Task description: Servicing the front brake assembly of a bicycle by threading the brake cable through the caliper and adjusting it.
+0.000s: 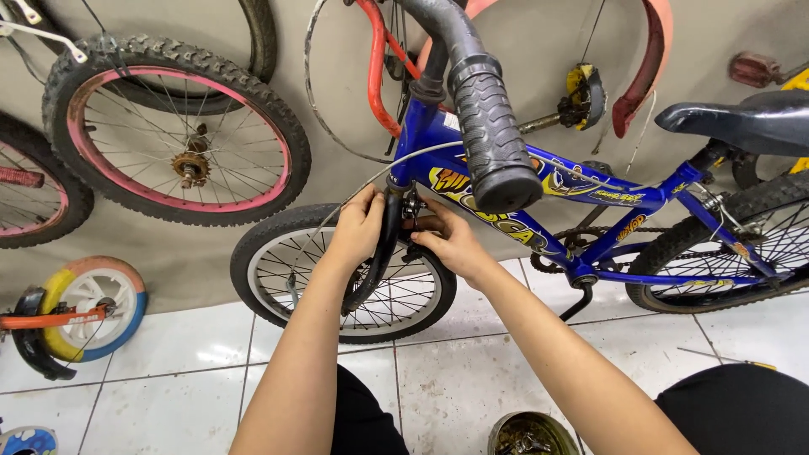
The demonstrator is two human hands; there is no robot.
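Note:
A small blue bicycle [590, 198] stands on the tiled floor, its black handlebar grip [491, 135] close to the camera. My left hand [358, 226] is closed around the black fork just above the front wheel [278, 244], by a thin silver cable. My right hand [451, 238] pinches the brake parts [413, 206] at the fork crown on the other side. Both hands sit a few centimetres apart at the top of the tyre. What the fingertips hold is partly hidden.
Against the wall lean a pink-rimmed wheel [177, 131], another tyre at the far left, a red frame part [377, 76] and a red mudguard [649, 59]. A small yellow and blue wheel [93, 307] lies on the floor. A round tin [531, 434] of small parts sits between my knees.

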